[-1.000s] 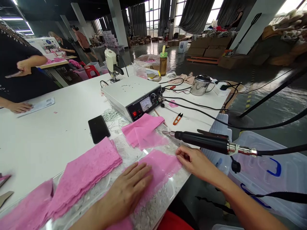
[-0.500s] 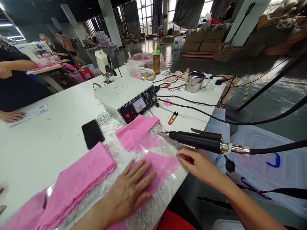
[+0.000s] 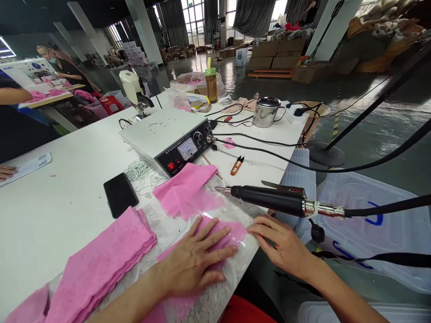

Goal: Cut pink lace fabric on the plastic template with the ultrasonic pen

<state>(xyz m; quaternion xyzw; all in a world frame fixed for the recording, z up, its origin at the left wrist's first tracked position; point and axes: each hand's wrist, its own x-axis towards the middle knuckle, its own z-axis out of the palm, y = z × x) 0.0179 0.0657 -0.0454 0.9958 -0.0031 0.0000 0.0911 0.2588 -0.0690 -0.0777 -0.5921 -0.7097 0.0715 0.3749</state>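
My left hand [image 3: 198,260] lies flat with fingers spread on a thin pink fabric piece [image 3: 235,229], which rests on a clear plastic sheet [image 3: 232,264] at the table's edge. At the fabric's right corner, my right hand [image 3: 274,237] has thumb and fingers pinched together; its fingertips partly hide the corner. Just above that hand hangs a black handheld tool with a metal tip [image 3: 269,197], fixed to a cable and touched by neither hand. Beyond my left hand lies a crumpled pink cloth [image 3: 185,186]. A folded stack of pink fabric [image 3: 104,264] sits to the left.
A control box with a dial [image 3: 168,139] stands behind the cloth, with a phone [image 3: 120,195] to its left. Orange thread snips [image 3: 237,166], a metal mug [image 3: 267,112] and a bottle [image 3: 211,87] are on the table. Clear plastic bins [image 3: 367,193] stand at right. A co-worker's hand [image 3: 6,172] is far left.
My left hand has slid to the right over the pink fabric. My right fingertips have come onto the fabric's corner. The whole view has shifted slightly.
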